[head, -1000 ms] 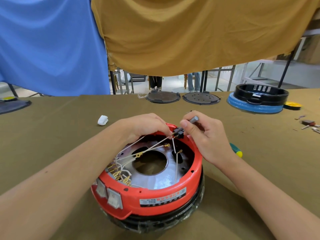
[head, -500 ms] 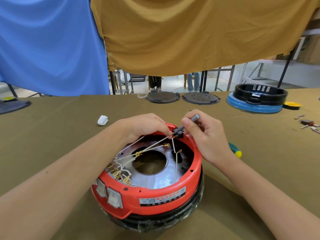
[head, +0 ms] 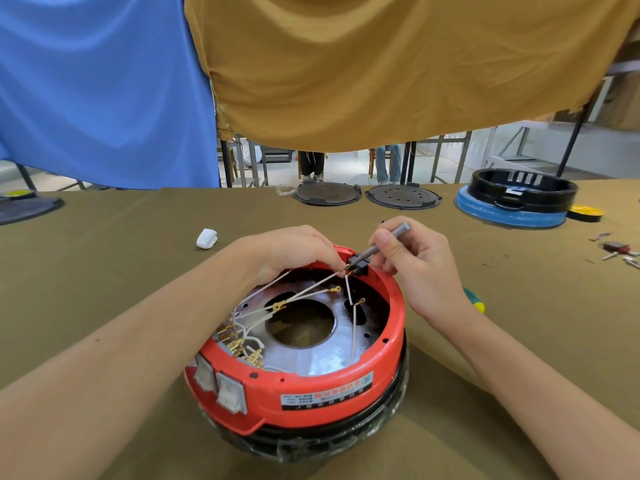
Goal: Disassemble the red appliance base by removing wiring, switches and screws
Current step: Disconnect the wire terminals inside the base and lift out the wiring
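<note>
Red appliance base (head: 311,393) upside down, white wires (head: 304,289) inside, 2 switches (head: 220,384) front-left

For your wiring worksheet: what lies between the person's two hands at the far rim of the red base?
In the head view, a small black connector sits on the rim between the left hand and right hand, with the right hand's metal tool touching it.

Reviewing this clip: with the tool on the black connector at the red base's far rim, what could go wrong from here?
1. The gray tool bit, held by the right hand, could slip off the small black connector toward the left hand fingers beside it.
2. The white wires gripped by the left hand could tear at their terminals.
</note>
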A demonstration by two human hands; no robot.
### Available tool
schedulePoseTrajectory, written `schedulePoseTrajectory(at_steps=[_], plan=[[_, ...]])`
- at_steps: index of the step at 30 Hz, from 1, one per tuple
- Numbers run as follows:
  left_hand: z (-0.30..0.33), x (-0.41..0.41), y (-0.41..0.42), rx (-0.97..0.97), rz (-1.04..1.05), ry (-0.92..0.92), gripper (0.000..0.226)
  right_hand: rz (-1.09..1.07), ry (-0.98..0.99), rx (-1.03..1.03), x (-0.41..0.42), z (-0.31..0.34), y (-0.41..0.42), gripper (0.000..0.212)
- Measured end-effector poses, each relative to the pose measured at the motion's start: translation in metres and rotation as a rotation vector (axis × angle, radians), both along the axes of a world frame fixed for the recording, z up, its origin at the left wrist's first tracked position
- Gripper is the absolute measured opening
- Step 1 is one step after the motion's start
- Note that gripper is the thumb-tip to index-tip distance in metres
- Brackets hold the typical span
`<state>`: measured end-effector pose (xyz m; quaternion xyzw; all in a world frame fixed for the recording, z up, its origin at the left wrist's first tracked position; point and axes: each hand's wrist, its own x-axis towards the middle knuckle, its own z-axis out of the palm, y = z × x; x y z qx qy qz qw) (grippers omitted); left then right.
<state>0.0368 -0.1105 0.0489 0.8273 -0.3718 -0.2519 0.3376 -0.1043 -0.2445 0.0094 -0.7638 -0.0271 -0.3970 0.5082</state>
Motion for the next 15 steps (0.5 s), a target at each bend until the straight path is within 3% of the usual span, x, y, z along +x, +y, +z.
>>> schedulePoseTrajectory(at_steps=[4,9,15], plan=[[0.0000,0.0006,-0.0003,0.004,-0.005,-0.014,0.013,-0.010,0.004,0.023,0.0007,0.0001,0.0002,0.020],[0.0001,0.0008,0.0015,0.010,-0.021,0.007,0.013,-0.082,-0.029,-0.195,-0.0026,0.0010,0.0057,0.016],[0.0008,-0.0006,0.0022,0.003,-0.018,0.012,0.018,-0.094,-0.043,-0.282,-0.0043,0.0021,0.0052,0.014]])
